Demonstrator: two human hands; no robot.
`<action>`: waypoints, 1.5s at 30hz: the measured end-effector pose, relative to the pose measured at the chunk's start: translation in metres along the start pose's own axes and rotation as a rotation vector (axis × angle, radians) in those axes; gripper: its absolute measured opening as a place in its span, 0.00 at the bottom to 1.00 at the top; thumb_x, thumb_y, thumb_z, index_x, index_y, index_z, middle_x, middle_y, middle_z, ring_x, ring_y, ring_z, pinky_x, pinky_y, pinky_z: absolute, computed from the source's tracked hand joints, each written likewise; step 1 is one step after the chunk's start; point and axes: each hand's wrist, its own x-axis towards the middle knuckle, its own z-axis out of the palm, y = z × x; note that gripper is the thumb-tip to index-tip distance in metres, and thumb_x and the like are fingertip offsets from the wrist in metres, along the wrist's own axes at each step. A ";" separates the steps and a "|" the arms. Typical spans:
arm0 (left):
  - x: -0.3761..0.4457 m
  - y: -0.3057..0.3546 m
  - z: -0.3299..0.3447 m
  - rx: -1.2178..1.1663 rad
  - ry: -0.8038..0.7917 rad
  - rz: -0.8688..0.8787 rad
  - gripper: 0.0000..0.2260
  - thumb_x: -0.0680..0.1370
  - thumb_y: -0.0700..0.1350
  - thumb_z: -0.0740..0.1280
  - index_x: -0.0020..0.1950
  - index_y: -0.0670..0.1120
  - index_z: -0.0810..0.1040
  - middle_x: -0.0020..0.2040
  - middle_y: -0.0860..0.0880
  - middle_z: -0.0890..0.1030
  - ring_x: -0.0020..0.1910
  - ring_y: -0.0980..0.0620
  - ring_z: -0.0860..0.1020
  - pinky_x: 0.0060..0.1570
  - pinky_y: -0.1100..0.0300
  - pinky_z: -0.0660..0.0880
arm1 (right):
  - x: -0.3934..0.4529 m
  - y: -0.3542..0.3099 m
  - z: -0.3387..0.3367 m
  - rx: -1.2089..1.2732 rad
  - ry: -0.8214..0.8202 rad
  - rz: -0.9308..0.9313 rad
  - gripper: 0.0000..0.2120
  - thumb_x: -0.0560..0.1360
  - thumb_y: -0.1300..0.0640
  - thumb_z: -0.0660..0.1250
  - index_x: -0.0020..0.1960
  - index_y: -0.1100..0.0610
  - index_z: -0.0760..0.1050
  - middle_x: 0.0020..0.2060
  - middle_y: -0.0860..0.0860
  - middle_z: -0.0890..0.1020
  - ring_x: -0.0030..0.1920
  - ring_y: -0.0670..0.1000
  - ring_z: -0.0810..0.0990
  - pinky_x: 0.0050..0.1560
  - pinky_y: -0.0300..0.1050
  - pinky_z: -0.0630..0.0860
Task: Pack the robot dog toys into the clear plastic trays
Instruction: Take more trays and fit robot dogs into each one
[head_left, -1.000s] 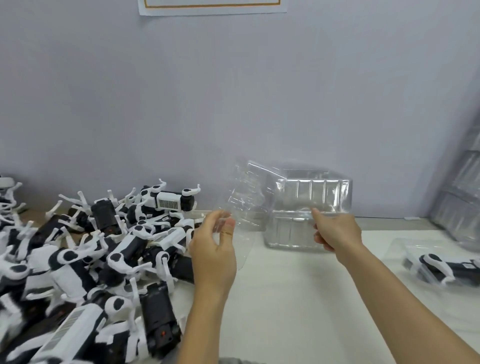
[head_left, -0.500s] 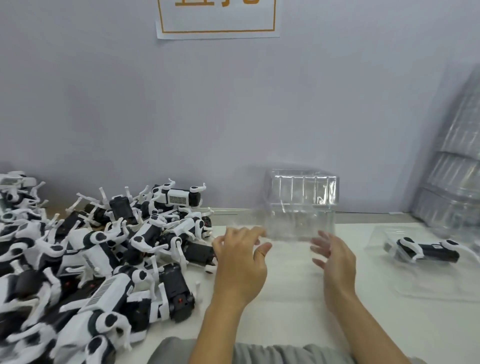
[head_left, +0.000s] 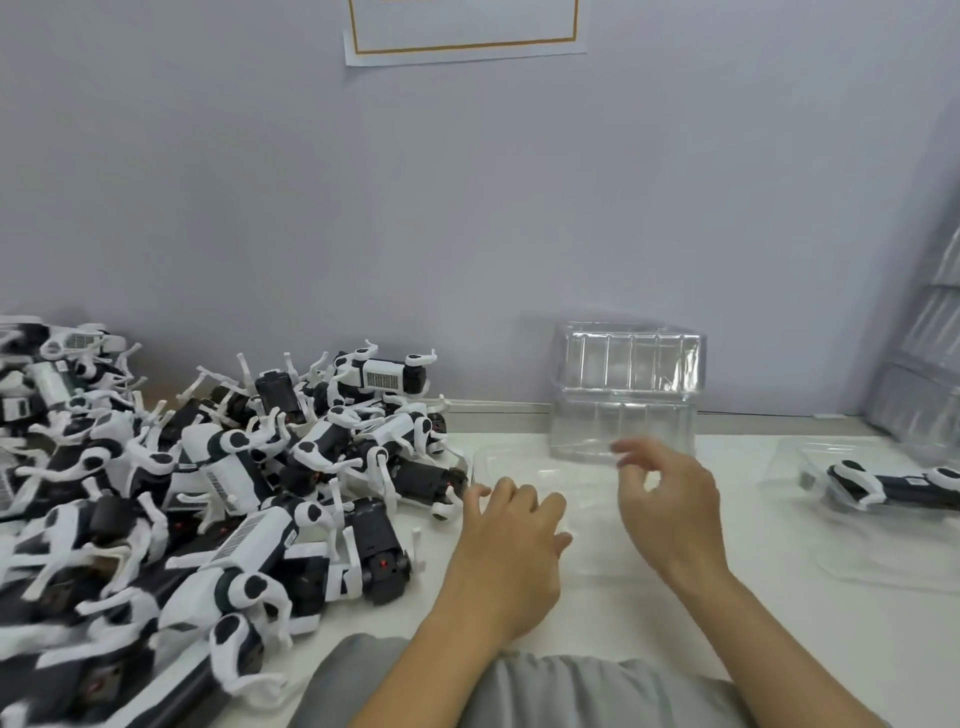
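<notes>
A big pile of black-and-white robot dog toys covers the table's left half. A clear plastic tray lies flat on the white table in front of me. My left hand rests palm down on its near left part, fingers spread. Above the tray's right side my right hand hovers with loosely curled, blurred fingers and nothing in it. At the right, one robot dog toy lies in another clear tray.
A stack of clear trays stands against the wall behind my hands. More clear trays lean at the far right. A paper sign hangs on the grey wall. My grey clothing shows at the bottom edge.
One second ago both hands held a clear tray up in the air. It now lies flat on the table, and my hands have come down over it and let go.
</notes>
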 end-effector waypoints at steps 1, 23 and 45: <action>-0.005 -0.001 -0.002 -0.041 0.013 0.017 0.14 0.80 0.53 0.55 0.61 0.52 0.73 0.55 0.52 0.76 0.60 0.49 0.69 0.67 0.52 0.55 | 0.000 -0.003 0.000 -0.145 -0.108 -0.044 0.12 0.76 0.59 0.61 0.49 0.48 0.82 0.47 0.42 0.81 0.56 0.49 0.73 0.56 0.48 0.73; 0.000 -0.032 -0.017 -0.001 0.007 -0.388 0.17 0.76 0.34 0.56 0.62 0.48 0.69 0.59 0.49 0.70 0.55 0.48 0.72 0.47 0.59 0.66 | -0.025 0.004 0.000 -0.110 -0.038 -0.092 0.13 0.74 0.59 0.65 0.36 0.43 0.78 0.44 0.38 0.73 0.54 0.45 0.64 0.40 0.40 0.74; 0.008 -0.034 -0.027 -0.753 0.658 -0.401 0.11 0.79 0.35 0.66 0.46 0.51 0.76 0.40 0.48 0.83 0.40 0.58 0.84 0.43 0.66 0.79 | -0.018 0.006 -0.011 -0.017 0.093 -0.120 0.11 0.75 0.58 0.60 0.45 0.46 0.79 0.46 0.35 0.79 0.60 0.45 0.73 0.61 0.48 0.64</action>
